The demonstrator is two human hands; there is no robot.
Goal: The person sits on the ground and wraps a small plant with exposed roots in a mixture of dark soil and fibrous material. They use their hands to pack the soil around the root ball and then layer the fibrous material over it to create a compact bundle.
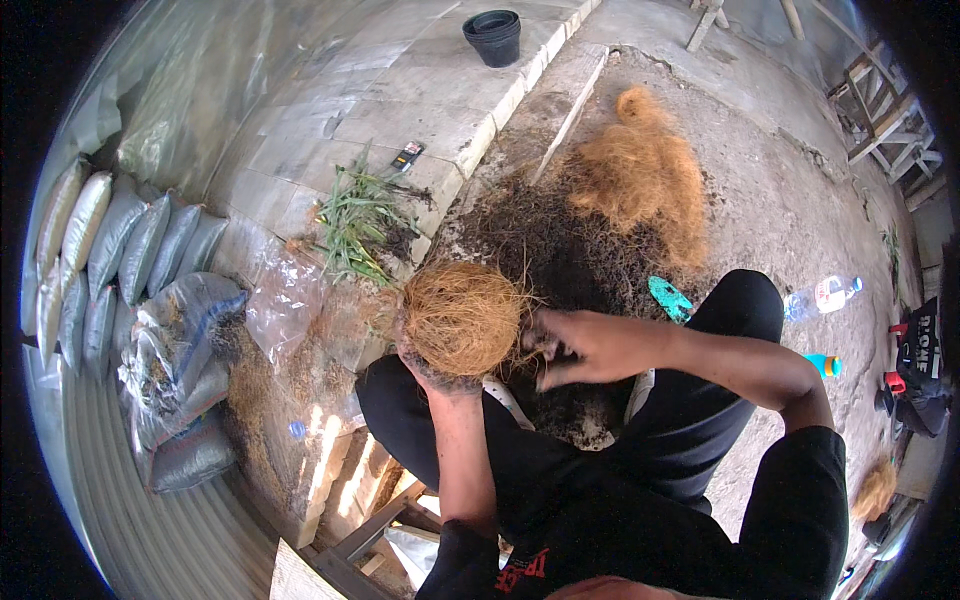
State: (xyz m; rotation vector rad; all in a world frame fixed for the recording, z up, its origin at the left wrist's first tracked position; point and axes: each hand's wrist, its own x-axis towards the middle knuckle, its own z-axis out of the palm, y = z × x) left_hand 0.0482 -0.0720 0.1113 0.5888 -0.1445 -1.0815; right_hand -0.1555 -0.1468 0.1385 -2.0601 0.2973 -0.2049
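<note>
A round ball wrapped in brown coconut fibre [462,320] rests in my left hand [432,372], which cups it from below and from its left side. Soil darkens the fingers of that hand. Just right of the ball is my right hand [572,345], its fingers spread and apart, dirty at the tips, holding nothing. Beneath and beyond the hands lies a heap of dark soil [560,250]. Loose coconut fibre [645,180] is piled on the far side of it. A teal hand trowel [670,298] lies by my right knee.
Green leafy plants [360,215] lie on the paved ledge at left, near a small dark packet [407,156]. Black pots [492,38] stand farther back. Filled sacks [120,240] are stacked far left. A clear plastic bottle [825,297] lies at right, beside a teal bottle [824,364].
</note>
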